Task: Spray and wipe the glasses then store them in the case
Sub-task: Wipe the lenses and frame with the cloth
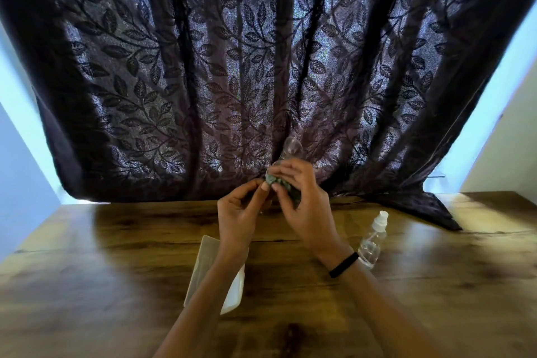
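Glasses [292,150] held up above the far edge of the table, at about 12 o'clock from the hands, clear lens catching light against the curtain; frame too faint to trace, only one lens plainly seen. Grey-green cloth [279,182] bunched just below that lens, at 6 o'clock from it, pressed against the glasses. Right hand [302,206] closed around the cloth, fingers curled over its top and thumb underneath, pinching cloth and probably the lower lens inside it. Left hand [236,212] at 9 o'clock from the cloth, thumb and forefinger brought together at the cloth's edge, other fingers loosely folded; seems to grip the glasses there, though the contact is hidden. Black band [343,264] around the right wrist.

White case [205,264] lying on the table at 6 o'clock from the left hand, partly covered by the left forearm; open or closed not clear. Clear spray bottle [373,237] with white cap lying tilted on the table at 4 o'clock from the right hand, just beside the right wrist, untouched. Wooden table [116,256] beneath everything. Dark leaf-patterned curtain [203,67] hanging behind at 12 o'clock, its hem resting on the table's far edge, bright light at both sides.
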